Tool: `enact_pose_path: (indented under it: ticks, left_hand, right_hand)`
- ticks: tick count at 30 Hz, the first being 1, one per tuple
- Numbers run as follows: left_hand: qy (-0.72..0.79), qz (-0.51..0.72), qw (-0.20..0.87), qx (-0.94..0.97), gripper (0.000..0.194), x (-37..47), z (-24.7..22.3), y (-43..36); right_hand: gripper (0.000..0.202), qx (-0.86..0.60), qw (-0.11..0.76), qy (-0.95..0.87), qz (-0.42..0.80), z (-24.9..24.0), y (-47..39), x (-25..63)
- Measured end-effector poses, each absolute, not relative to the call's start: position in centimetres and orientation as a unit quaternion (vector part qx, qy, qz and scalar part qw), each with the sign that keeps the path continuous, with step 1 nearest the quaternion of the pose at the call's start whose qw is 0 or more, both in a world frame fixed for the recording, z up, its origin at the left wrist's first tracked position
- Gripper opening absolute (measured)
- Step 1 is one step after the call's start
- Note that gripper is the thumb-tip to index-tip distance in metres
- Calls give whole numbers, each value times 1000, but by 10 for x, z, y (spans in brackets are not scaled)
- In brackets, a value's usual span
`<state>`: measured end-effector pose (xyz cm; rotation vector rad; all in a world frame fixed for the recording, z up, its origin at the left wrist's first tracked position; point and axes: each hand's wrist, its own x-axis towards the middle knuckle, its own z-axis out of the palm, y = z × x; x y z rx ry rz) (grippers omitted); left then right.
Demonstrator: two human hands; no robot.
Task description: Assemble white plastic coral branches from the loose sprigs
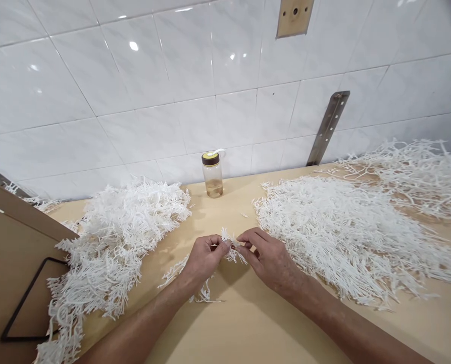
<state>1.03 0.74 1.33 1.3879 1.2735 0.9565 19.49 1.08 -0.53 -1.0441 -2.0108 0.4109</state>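
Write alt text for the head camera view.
Two bare hands, left and right, hold a small white frilly piece above a tan table. White heaps lie on the left and right; a lidded bottle stands near the tiled wall.

Bottle (213, 179): bears no readable text or brand
Wall plate (289, 23): shows no legible number or sign
Metal bracket (326, 132): carries no readable marking
Brown panel at left (11, 263): displays no legible lettering
Tiled wall (142, 131): bears no readable sign
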Motion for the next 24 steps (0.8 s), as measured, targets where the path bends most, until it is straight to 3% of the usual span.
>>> enact_pose_path:
  ticks: [8,18,24]
  left_hand:
    - [525,404,491,565,48,12,9,9]
    - [526,414,501,548,41,13,13,5]
    - [533,415,442,590,31,14,11,4]
  right_hand:
    - [19,-417,406,-801,142,-5,11,194]
    - [23,-480,392,-706,342,-6,9,190]
    - [18,-463,372,-726,347,-6,8,190]
